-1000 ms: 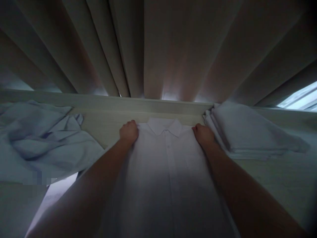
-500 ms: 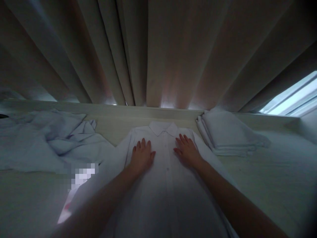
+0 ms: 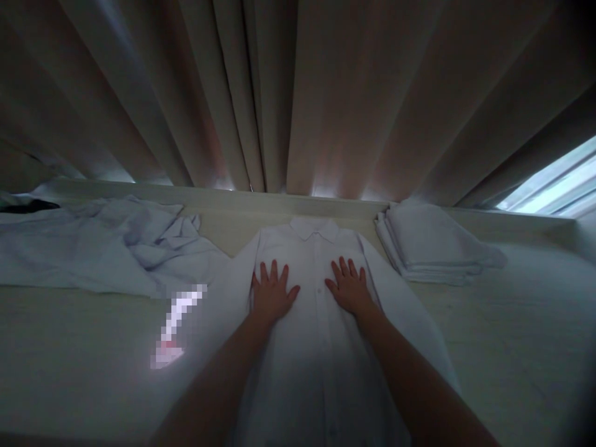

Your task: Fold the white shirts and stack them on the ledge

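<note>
A white button-front shirt lies spread face up before me, its collar at the far end and its sleeves out to the sides. My left hand rests flat on the left chest of the shirt, fingers spread. On the other side of the button placket, my right hand also lies flat on the cloth with its fingers apart. Neither hand grips anything. The lower part of the shirt runs out of view between my forearms.
Left of the shirt lies a loose, crumpled heap of white cloth. A stack of folded white garments sits at the right. Behind the pale surface hang brown curtains. A bright, blurred-out patch shows at the left.
The view has shifted slightly, so the heap and curtains sit further right. My right hand has moved a little down the shirt, and its fingers are more spread. Both hands stay on the shirt.
</note>
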Available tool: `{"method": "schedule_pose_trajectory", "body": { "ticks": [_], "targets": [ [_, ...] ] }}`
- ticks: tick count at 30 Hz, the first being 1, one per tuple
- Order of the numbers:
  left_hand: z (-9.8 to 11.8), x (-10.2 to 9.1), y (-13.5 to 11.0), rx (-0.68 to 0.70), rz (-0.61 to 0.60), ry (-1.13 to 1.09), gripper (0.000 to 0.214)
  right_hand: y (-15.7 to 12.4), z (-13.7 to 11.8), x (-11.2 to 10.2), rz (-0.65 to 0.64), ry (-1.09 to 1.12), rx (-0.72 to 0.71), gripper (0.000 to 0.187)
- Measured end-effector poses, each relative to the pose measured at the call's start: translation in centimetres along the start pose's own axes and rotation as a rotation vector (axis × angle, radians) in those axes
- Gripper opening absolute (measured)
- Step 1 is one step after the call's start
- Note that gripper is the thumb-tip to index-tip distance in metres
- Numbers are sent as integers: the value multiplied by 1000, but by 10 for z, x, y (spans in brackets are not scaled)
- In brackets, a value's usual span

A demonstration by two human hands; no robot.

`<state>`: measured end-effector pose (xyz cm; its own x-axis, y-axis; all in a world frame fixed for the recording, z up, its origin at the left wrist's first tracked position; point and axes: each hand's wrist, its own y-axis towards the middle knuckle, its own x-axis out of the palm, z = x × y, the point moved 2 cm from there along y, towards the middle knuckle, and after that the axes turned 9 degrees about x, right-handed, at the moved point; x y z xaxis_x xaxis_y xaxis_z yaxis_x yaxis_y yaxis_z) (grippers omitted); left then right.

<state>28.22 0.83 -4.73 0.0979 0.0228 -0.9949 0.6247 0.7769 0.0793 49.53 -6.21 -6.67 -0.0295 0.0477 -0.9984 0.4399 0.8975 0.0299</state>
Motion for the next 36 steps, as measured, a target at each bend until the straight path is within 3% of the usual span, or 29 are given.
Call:
{"method": "schedule_pose_trajectory", "body": {
  "ticks": [8, 13, 16, 22, 25, 30, 36],
  "targets": [
    [-9, 9, 21, -6, 8, 0, 74, 24, -1, 3, 16, 23, -11, 65],
    [-9, -6, 16, 29, 1, 13, 67, 9, -4, -16, 33, 39, -11, 62],
    [1, -17, -9, 69, 1, 20, 65, -26, -10, -28, 27, 66, -51, 62],
    [34, -19, -107, 99, -56, -15, 63, -126, -15, -24, -91, 83, -114, 64],
    [38, -17, -144, 129, -36, -6, 61, -158, -5, -20, -97, 94, -97, 62],
    [15, -26, -167, 109, -17, 9, 61, -176, 30, -20, -20, 147, 29, 60],
    [-13, -57, -180, -67, -1, 58, 41, -184, 81, -39, 134, 234, 231, 52]
  ]
}}
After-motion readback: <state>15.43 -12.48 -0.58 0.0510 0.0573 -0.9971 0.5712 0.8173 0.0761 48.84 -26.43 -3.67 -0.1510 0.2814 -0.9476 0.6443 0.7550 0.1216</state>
